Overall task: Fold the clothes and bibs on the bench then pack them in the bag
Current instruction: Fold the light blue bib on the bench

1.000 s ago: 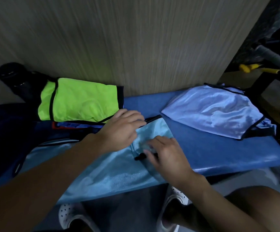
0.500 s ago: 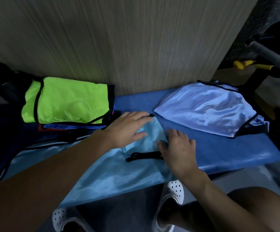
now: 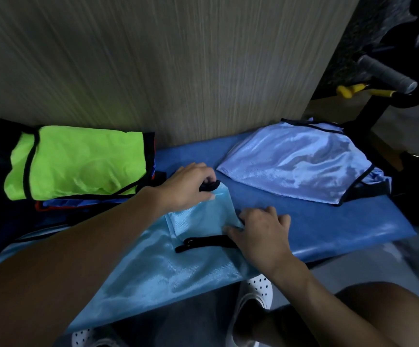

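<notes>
1. Now the light-blue shiny mesh bib [image 3: 153,266] is seen spread across the blue padded bench [image 3: 341,226], with its near part draped over the front edge.
2. The bib's far corner, edged in black trim, is gripped by the left hand [image 3: 190,187]. The fingers are curled round the trim and the corner is raised off the bench.
3. The right hand [image 3: 261,237] is laid on the bib's right edge, fingers spread and pressing down, with nothing clasped. Its thumb touches the turned-over flap.
4. A black strap [image 3: 203,242] is spotted lying on the bib, just beside that thumb.
5. Over on the left, a neon-green folded bib [image 3: 78,161] is stacked on other folded pieces against the wood-grain wall panel [image 3: 178,58].
6. On the right, a pale lilac-blue bib with black edging [image 3: 296,161] is seen crumpled on the bench, well apart from both hands.
7. White perforated shoes [image 3: 256,289] are glimpsed below the bench.
</notes>
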A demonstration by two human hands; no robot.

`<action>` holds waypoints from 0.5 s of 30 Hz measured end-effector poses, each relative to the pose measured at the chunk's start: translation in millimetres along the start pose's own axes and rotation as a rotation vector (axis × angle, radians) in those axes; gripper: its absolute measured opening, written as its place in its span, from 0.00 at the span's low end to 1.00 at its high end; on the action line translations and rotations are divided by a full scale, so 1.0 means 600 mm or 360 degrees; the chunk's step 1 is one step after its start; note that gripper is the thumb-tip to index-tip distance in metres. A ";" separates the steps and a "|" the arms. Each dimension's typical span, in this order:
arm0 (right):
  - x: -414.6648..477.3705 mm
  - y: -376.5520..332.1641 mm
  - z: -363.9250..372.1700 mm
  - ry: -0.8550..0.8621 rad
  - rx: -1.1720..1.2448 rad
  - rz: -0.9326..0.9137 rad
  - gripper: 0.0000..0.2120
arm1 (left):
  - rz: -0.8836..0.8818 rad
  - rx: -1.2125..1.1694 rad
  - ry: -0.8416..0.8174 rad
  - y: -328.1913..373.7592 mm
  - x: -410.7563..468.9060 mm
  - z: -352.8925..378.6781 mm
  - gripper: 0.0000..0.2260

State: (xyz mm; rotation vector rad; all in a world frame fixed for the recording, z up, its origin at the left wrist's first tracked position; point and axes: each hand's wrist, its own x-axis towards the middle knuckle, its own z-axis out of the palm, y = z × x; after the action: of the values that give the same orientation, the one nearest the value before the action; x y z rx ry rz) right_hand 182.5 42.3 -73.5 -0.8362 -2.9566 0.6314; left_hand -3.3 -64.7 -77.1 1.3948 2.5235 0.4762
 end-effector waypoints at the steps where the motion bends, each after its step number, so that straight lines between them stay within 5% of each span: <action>1: 0.000 -0.001 -0.001 0.0014 0.0030 -0.0016 0.15 | 0.0000 -0.0070 0.0020 0.001 0.000 0.001 0.11; 10: 0.039 0.037 -0.046 0.0286 0.0713 0.0036 0.11 | 0.0065 -0.0562 0.0437 0.040 0.058 -0.026 0.12; 15: 0.081 0.085 -0.064 0.0477 0.0527 -0.0029 0.15 | 0.0135 -0.0577 0.0487 0.062 0.123 -0.030 0.15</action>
State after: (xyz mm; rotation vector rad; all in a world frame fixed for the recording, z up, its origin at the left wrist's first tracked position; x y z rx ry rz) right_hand 170.6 120.7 -62.7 -0.7901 -2.4987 0.8762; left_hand -19.0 13.2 -48.5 1.3750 2.4329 1.1778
